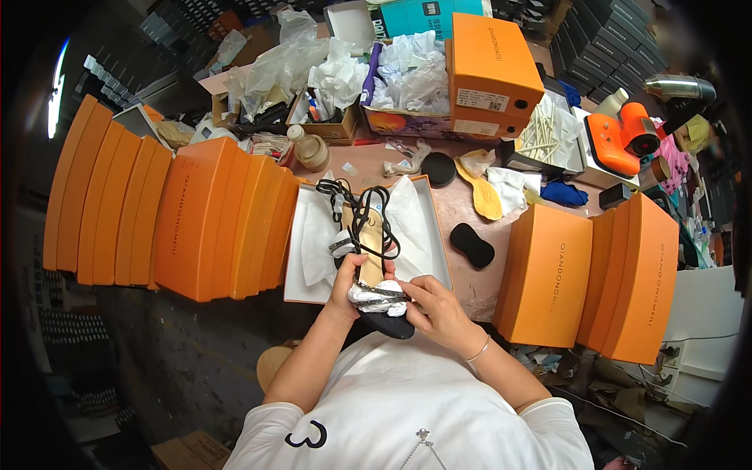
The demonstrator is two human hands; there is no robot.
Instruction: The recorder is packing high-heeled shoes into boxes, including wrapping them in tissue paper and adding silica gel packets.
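My left hand [350,283] grips a black strappy sandal [374,258] by its side, over the near edge of an open white shoebox [430,235]. My right hand [432,301] pinches the white stuffing paper [377,297] under the sandal's jewelled toe strap. The sandal's long black laces [354,202] trail back into the box, which is lined with white tissue. The black sole's toe [394,325] points toward my body.
Rows of closed orange shoeboxes stand at left [196,219] and right [595,274]. A black oval pad [471,245] and yellow insole [484,194] lie on the pink worktop. Boxes of crumpled plastic [407,74], an orange box [489,70] and an orange tool [623,137] crowd the back.
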